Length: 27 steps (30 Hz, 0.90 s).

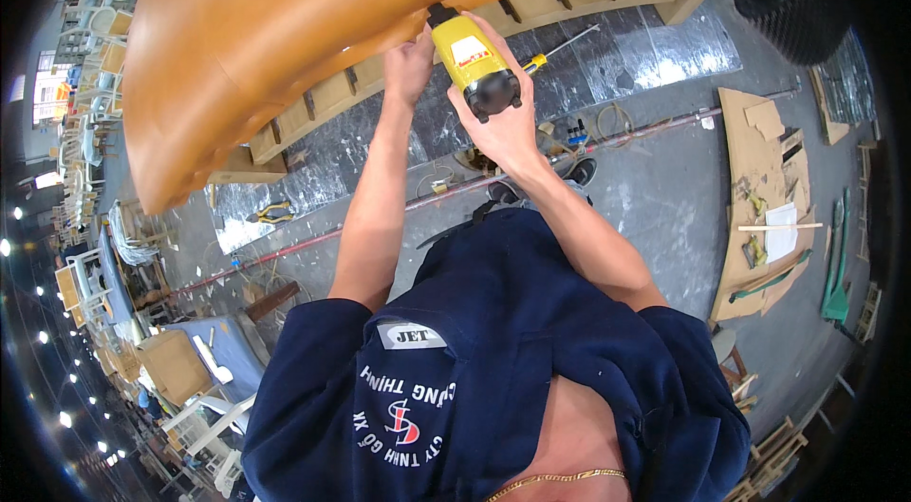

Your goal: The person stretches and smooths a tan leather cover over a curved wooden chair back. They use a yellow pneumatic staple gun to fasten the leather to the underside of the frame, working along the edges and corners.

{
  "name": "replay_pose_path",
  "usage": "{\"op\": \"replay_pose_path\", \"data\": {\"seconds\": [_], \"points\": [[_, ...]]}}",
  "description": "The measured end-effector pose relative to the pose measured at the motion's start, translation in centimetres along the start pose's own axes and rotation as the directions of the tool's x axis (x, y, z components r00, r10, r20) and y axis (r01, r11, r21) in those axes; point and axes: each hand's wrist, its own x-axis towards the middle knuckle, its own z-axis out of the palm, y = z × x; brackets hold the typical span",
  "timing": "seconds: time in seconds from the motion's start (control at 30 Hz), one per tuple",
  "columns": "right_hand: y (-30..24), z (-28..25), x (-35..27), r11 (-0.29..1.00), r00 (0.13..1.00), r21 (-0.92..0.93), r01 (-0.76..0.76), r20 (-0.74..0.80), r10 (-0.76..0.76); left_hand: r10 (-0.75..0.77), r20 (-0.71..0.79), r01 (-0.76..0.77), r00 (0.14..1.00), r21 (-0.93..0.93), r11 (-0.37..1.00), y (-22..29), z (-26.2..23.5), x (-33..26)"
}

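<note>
Hands at the tan upholstered panel (pixel 285 18): left hand (pixel 408 65) pinching its edge, right hand (pixel 503 122) clasped around yellow staple gun (pixel 474 61).

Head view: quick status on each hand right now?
Left hand: pressed on the tan upholstery at the wooden frame edge; grip cannot be told.
Right hand: closed on the yellow staple gun.

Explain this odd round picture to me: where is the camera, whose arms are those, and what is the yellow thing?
The camera sits on the person's head, looking down; its fisheye lens bends straight edges. The bare arms rising from the dark blue work shirt are the wearer's own. The right hand grips a yellow and black handheld power tool, nose against the edge of a tan leather-covered curved seat piece on a wooden slat frame. The left hand presses that edge beside the tool. On the grey floor lie yellow-handled pliers.
</note>
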Motion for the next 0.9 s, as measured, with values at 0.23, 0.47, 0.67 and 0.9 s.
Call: {"op": "replay_pose_path", "data": {"seconds": [0.23, 0.47, 0.67, 0.9], "points": [[0.6, 0.6, -0.2, 0.999, 0.998, 0.039, 0.035, -0.049, -0.033, -0.019, -0.064, 0.024, 0.998, 0.086, 0.996, 0.9, 0.1, -0.9], [0.9, -1.1, 0.2, 1.0, 0.994, 0.017, -0.012, 0.106, 0.01, 0.008, -0.206, -0.094, 0.978, -0.411, 0.907, 4.2, -1.1, -1.7], [-0.4, 1.5, -0.1, 0.999, 0.999, -0.036, 0.03, 0.021, -0.029, 0.089, -0.223, -0.15, 0.971, -0.273, 0.95, 2.4, -1.9, -2.1], [-0.4, 3.2, -1.4, 0.995, 0.995, -0.093, 0.032, -0.096, -0.041, 0.086, -0.207, -0.114, 0.974, -0.127, 0.985, 3.0, -1.5, -2.4]]}}
